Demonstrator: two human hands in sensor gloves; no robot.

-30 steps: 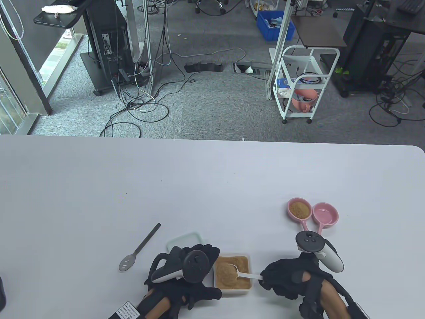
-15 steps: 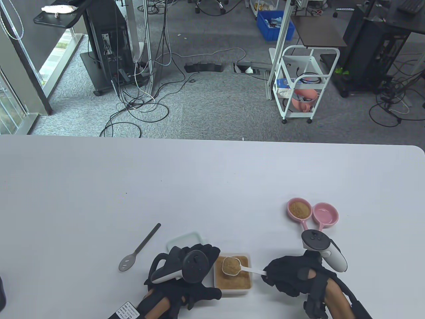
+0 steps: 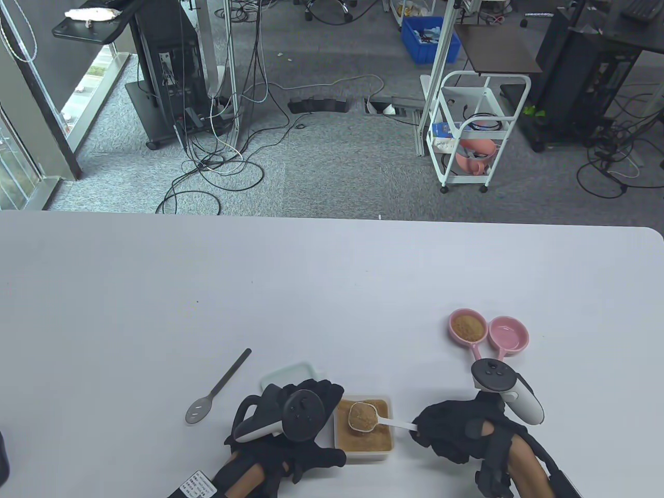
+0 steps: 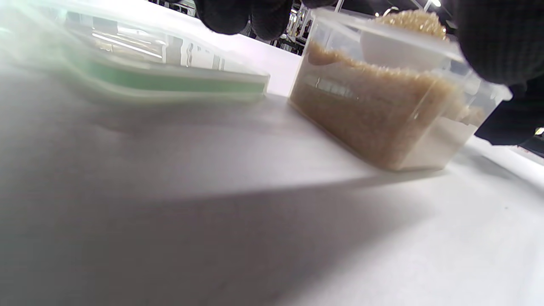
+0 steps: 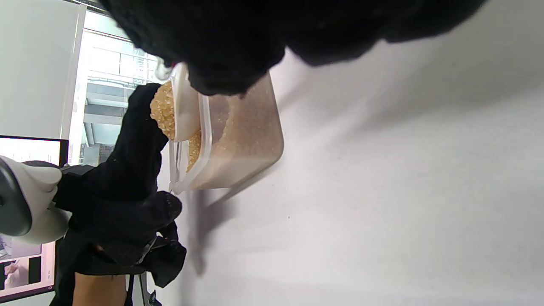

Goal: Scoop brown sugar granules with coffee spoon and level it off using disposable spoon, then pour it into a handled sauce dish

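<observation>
White table (image 3: 332,290), white spoon (image 3: 363,416) heaped with amber sugar granules

Two spoons (image 3: 367,418) (image 3: 218,388), two pink dishes (image 3: 468,328) (image 3: 509,335), one container (image 3: 363,450), one lid (image 3: 290,372).

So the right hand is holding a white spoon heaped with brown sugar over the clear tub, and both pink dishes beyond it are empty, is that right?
Not quite. The right hand does hold the white spoon heaped with sugar over the clear tub, but only one pink dish is empty. The other pink dish, to its left, already holds brown sugar, as the table view shows.
</observation>
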